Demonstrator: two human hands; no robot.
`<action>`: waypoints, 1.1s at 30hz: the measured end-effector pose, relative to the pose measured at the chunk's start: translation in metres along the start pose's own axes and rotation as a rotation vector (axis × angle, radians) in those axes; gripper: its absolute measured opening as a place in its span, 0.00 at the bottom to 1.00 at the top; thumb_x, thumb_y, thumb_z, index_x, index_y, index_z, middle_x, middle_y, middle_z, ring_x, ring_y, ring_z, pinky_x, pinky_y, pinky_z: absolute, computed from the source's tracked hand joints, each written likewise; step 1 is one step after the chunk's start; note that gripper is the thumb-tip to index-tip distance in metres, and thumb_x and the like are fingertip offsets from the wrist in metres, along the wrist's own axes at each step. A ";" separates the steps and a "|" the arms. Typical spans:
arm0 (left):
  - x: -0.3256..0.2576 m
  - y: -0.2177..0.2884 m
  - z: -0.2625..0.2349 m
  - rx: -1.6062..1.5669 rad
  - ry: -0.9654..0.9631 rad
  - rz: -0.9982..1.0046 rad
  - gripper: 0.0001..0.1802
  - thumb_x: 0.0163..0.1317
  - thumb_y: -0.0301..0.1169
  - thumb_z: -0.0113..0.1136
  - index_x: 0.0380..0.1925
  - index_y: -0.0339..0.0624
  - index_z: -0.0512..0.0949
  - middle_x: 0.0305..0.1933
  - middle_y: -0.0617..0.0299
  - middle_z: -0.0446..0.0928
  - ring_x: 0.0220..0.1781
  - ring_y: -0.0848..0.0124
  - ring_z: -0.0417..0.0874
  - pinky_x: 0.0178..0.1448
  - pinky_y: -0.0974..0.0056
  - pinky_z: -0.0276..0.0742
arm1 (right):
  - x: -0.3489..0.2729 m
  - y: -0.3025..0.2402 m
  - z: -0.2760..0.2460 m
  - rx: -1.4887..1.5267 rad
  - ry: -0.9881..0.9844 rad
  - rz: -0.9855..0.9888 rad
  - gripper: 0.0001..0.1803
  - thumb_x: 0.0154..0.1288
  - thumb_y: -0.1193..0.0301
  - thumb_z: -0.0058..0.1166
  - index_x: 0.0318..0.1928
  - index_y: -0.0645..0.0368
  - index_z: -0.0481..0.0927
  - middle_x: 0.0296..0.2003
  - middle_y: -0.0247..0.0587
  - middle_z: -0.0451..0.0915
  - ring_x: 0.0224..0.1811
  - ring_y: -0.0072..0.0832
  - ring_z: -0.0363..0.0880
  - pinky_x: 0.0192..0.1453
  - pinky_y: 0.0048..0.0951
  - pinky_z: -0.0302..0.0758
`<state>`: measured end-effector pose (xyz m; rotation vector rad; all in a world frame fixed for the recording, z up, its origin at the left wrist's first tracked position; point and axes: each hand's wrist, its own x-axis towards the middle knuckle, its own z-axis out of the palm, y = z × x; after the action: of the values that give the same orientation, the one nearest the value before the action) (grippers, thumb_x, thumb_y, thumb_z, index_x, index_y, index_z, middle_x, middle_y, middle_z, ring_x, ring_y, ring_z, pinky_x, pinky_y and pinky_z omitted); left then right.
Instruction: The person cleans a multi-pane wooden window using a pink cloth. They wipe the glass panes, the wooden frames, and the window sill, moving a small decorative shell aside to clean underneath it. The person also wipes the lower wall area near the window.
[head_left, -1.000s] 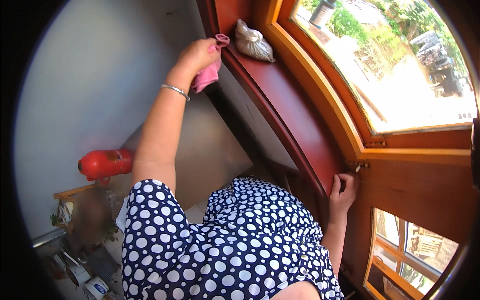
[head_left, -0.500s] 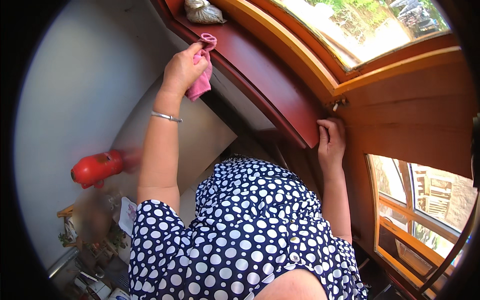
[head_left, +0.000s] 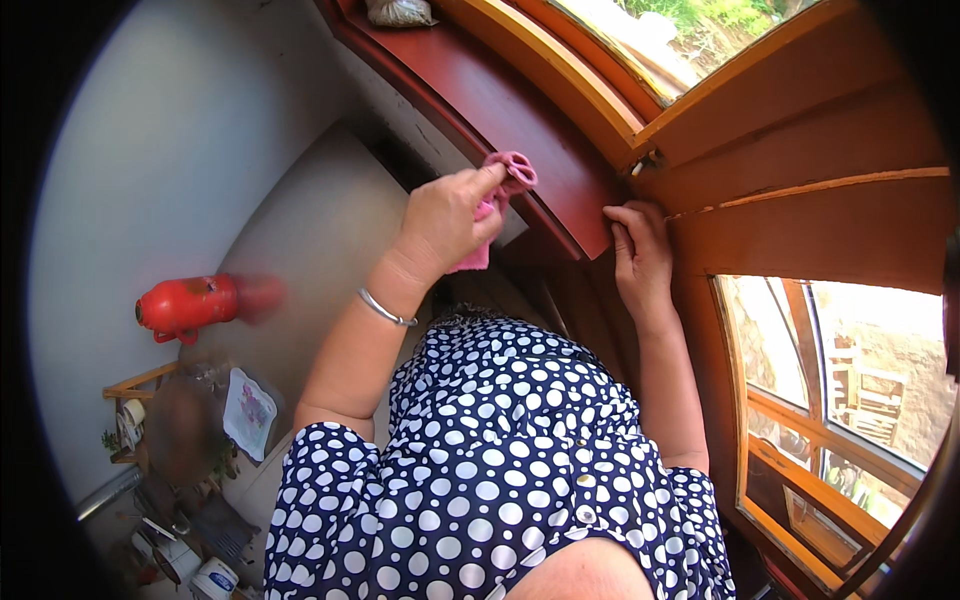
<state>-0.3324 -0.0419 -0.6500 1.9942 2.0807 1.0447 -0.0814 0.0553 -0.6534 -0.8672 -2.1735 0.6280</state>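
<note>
My left hand (head_left: 450, 215) pinches a pink cloth (head_left: 512, 172) against the front edge of a dark red wooden board (head_left: 500, 110) below the window. Part of the cloth lies over the edge, and the rest hangs down behind my fingers. A silver bangle (head_left: 386, 308) circles my left wrist. At the board's near right end, my right hand (head_left: 642, 255) is closed with its fingers curled at the corner. Its fingertips are partly hidden there.
A plastic bag (head_left: 400, 12) sits on the board's far end. An orange wooden window frame (head_left: 560, 65) borders the board. On the left are a red flask-shaped object (head_left: 190, 302), a white patterned tray (head_left: 249, 413) and a white mug (head_left: 214, 578). A glazed wooden panel (head_left: 745, 400) stands at right.
My left hand has moved with the pink cloth along the board's edge, rightward and nearer to me. My right hand stays at the board's end while the view has shifted slightly.
</note>
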 end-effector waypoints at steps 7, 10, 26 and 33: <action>-0.027 0.060 0.024 0.036 -0.055 0.140 0.18 0.55 0.31 0.68 0.47 0.45 0.80 0.30 0.60 0.78 0.31 0.61 0.83 0.34 0.57 0.79 | -0.001 0.006 -0.001 0.020 -0.027 -0.040 0.11 0.66 0.81 0.55 0.48 0.58 0.81 0.44 0.46 0.76 0.47 0.43 0.78 0.50 0.36 0.76; -0.035 0.073 0.037 -0.037 -0.057 0.200 0.20 0.52 0.29 0.68 0.48 0.43 0.80 0.30 0.58 0.77 0.32 0.61 0.82 0.36 0.58 0.79 | -0.001 0.009 -0.001 0.010 -0.035 -0.064 0.11 0.67 0.81 0.55 0.48 0.59 0.80 0.44 0.47 0.76 0.48 0.44 0.78 0.51 0.36 0.76; -0.037 0.041 0.045 -0.155 -0.087 0.347 0.24 0.48 0.33 0.70 0.49 0.54 0.82 0.35 0.65 0.77 0.36 0.65 0.80 0.41 0.60 0.78 | -0.003 0.005 0.000 -0.091 -0.043 -0.048 0.12 0.68 0.82 0.54 0.50 0.59 0.81 0.46 0.49 0.77 0.50 0.45 0.77 0.56 0.38 0.74; -0.012 0.006 0.031 -0.151 -0.090 0.375 0.23 0.48 0.33 0.70 0.48 0.56 0.83 0.33 0.67 0.78 0.35 0.66 0.82 0.40 0.60 0.80 | -0.005 -0.004 0.005 -0.141 -0.007 0.035 0.10 0.69 0.81 0.52 0.49 0.60 0.81 0.45 0.48 0.77 0.50 0.42 0.77 0.58 0.35 0.73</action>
<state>-0.3103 -0.0407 -0.6752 2.3554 1.5674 1.1002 -0.0841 0.0484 -0.6556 -0.9795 -2.2338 0.4995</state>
